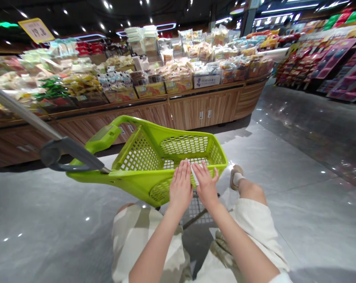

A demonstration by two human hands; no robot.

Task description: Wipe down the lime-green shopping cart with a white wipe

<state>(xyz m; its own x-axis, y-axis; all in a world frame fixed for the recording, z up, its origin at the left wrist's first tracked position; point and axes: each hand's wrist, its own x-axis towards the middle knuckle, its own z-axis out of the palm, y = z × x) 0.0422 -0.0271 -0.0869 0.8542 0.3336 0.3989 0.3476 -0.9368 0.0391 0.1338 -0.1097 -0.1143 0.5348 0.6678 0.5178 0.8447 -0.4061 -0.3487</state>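
I saw a white packet (194,175) lying between the hands, nearer the right hand (206,184), its long axis tilted away from me. The left hand (180,186) was open, fingers spread, over the lime-green shopping basket (141,155). I could not tell whether the right hand gripped the packet.

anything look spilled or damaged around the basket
Nothing stands out. The lime green shopping basket looks undamaged, the packaged foods sit stacked on the wooden display counter, and no spill shows on the grey floor.
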